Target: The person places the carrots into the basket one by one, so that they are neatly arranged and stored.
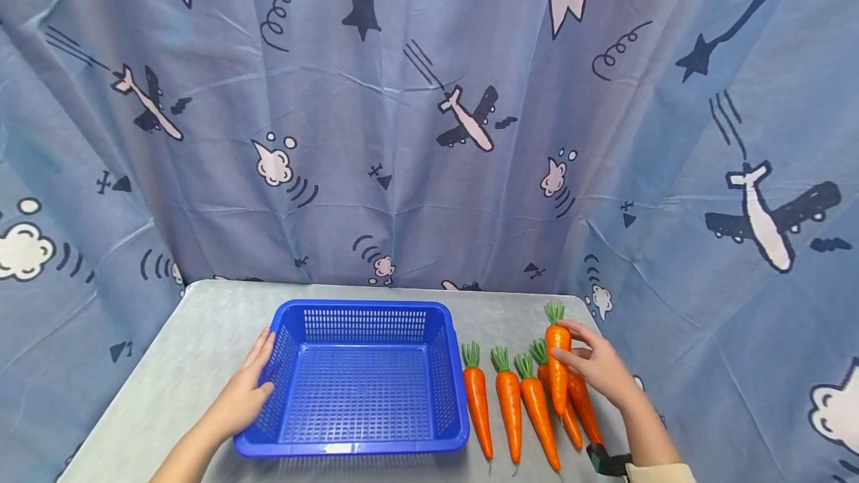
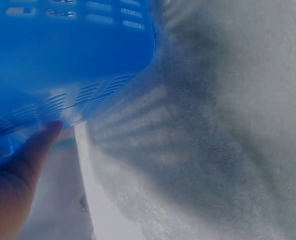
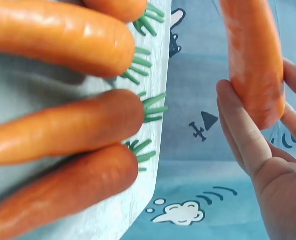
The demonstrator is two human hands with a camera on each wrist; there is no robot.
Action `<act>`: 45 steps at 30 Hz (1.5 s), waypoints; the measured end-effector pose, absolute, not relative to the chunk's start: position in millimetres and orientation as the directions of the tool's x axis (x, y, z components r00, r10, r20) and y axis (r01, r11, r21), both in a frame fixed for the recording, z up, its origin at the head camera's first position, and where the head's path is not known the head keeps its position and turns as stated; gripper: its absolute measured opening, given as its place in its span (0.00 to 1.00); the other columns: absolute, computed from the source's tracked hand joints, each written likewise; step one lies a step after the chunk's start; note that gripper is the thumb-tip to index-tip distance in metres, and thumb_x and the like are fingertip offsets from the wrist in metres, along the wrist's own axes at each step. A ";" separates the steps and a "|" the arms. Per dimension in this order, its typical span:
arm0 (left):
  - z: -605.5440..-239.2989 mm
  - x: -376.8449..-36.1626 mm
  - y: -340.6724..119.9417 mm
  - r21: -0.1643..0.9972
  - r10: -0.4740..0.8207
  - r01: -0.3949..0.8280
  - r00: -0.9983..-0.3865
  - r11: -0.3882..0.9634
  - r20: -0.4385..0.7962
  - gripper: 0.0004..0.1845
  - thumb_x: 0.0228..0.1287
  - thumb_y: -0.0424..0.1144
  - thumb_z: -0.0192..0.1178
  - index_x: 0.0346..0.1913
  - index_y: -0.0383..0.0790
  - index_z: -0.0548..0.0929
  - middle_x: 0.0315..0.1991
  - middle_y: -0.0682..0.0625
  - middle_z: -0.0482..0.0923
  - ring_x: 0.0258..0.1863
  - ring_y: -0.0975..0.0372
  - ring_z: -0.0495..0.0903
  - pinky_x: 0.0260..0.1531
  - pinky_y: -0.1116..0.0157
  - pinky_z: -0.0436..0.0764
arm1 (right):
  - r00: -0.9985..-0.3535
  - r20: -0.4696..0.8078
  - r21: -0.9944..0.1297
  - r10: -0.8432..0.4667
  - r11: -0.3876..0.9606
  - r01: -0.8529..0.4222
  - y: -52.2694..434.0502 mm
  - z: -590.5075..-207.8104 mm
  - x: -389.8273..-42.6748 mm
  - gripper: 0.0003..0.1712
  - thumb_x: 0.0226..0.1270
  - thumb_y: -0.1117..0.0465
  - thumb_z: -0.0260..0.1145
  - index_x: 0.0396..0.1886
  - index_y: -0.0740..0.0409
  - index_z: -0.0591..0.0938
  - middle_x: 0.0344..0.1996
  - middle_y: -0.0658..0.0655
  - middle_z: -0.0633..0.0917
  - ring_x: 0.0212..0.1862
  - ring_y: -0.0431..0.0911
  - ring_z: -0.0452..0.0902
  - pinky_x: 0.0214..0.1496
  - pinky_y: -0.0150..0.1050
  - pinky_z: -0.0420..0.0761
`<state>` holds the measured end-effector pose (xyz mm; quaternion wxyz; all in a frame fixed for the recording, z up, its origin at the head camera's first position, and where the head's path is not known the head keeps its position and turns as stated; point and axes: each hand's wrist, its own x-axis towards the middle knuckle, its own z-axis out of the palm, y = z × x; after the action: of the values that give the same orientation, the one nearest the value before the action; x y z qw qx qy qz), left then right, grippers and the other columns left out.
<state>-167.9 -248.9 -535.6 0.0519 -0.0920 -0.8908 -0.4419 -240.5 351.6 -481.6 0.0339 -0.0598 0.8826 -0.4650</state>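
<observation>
Carrot [image 1: 557, 364] in right hand [image 1: 593, 365] — lifted.

We find no words, labels, brands or numbers to read in any view. The backdrop cloth [image 1: 429, 133] carries only drawn pictures: planes, stars, clouds, curls and ribbon shapes, none with lettering on it. The basket [image 1: 362, 311] below the cloth is plain blue plastic with no mark we can make out, and the carrots [image 1: 510, 401] beside the basket bear no tag or sticker. In the right wrist view, the cloth beyond the carrots shows a small plane and a cloud, again without writing. The left wrist view is too blurred to show any print.
</observation>
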 end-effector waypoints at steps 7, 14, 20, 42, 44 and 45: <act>-533.6 -168.6 -249.0 0.760 0.114 0.190 -0.982 0.621 0.153 0.45 0.58 0.22 0.54 0.79 0.29 0.49 0.82 0.35 0.38 0.76 0.31 0.44 0.71 0.33 0.49 | -0.988 0.020 -0.832 -0.155 0.545 -0.102 337.7 -486.7 -244.5 0.37 0.68 0.54 0.69 0.73 0.60 0.69 0.67 0.74 0.71 0.48 0.51 0.85 0.42 0.41 0.89; -533.9 -169.1 -247.1 0.758 0.113 0.192 -0.981 0.623 0.156 0.45 0.58 0.22 0.53 0.79 0.30 0.49 0.82 0.36 0.38 0.77 0.32 0.45 0.77 0.48 0.46 | -0.987 0.020 -0.855 -0.162 0.509 -0.101 324.9 -485.9 -244.0 0.36 0.68 0.55 0.69 0.72 0.58 0.70 0.68 0.74 0.71 0.50 0.54 0.85 0.44 0.44 0.89; -533.2 -168.0 -245.4 0.765 0.109 0.196 -0.980 0.614 0.164 0.45 0.59 0.22 0.53 0.80 0.30 0.49 0.82 0.37 0.38 0.77 0.32 0.44 0.77 0.50 0.44 | -0.984 0.005 -0.881 -0.177 0.465 -0.088 314.2 -486.6 -245.2 0.36 0.68 0.55 0.69 0.73 0.58 0.69 0.69 0.74 0.69 0.50 0.51 0.85 0.45 0.43 0.89; -533.6 -168.4 -245.2 0.752 0.102 0.182 -0.983 0.634 0.152 0.45 0.59 0.22 0.53 0.80 0.30 0.49 0.82 0.37 0.39 0.77 0.32 0.45 0.71 0.32 0.50 | -0.978 0.012 -0.891 -0.209 0.441 -0.106 276.1 -481.8 -248.5 0.36 0.68 0.56 0.69 0.73 0.57 0.69 0.70 0.73 0.68 0.50 0.54 0.85 0.44 0.44 0.89; -533.6 -167.6 -244.8 0.753 0.098 0.183 -0.983 0.632 0.156 0.45 0.59 0.22 0.53 0.80 0.30 0.49 0.82 0.37 0.39 0.77 0.33 0.45 0.73 0.36 0.49 | -0.977 0.015 -0.883 -0.211 0.457 -0.112 273.0 -480.5 -247.7 0.36 0.68 0.55 0.69 0.73 0.57 0.69 0.70 0.72 0.69 0.51 0.54 0.85 0.45 0.47 0.89; -533.7 -166.9 -244.6 0.753 0.098 0.185 -0.982 0.631 0.159 0.45 0.59 0.22 0.53 0.80 0.30 0.49 0.82 0.37 0.39 0.77 0.33 0.45 0.75 0.40 0.48 | -0.978 0.015 -0.879 -0.208 0.464 -0.112 271.3 -480.0 -247.2 0.36 0.68 0.55 0.69 0.73 0.56 0.70 0.70 0.72 0.69 0.50 0.54 0.84 0.45 0.47 0.89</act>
<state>-166.9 -244.6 -533.7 0.0514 -0.0783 -0.9017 -0.4221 -247.2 271.3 -480.0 0.0469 -0.0937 0.8543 -0.5092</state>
